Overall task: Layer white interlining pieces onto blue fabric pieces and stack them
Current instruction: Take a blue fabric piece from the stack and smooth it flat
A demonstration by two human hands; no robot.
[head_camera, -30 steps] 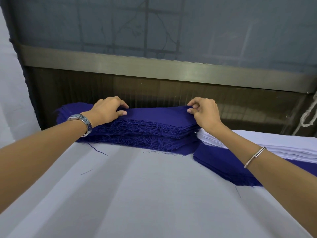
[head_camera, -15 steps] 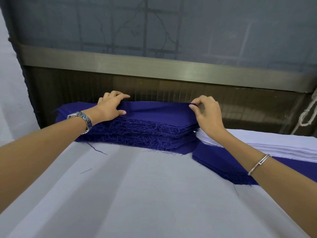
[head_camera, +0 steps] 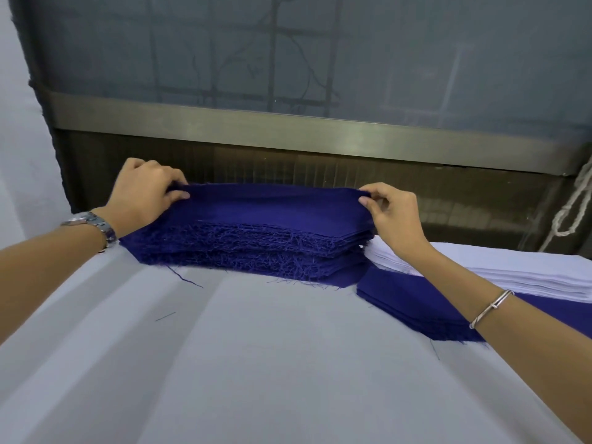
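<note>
Pinching the top blue piece (head_camera: 272, 203) at both ends, the left hand (head_camera: 141, 193) and right hand (head_camera: 392, 213) now hold its far edge higher off the blue stack (head_camera: 256, 248) than a moment ago. The fingers (head_camera: 368, 200) of each hand are clamped on the cloth, and the left hand has shifted outward. The white interlining stack (head_camera: 528, 270) lies just right on the table (head_camera: 256, 363).

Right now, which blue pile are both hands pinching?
The tall, frayed blue pile in the middle; the flat blue pile on the right sits under white pieces.
</note>
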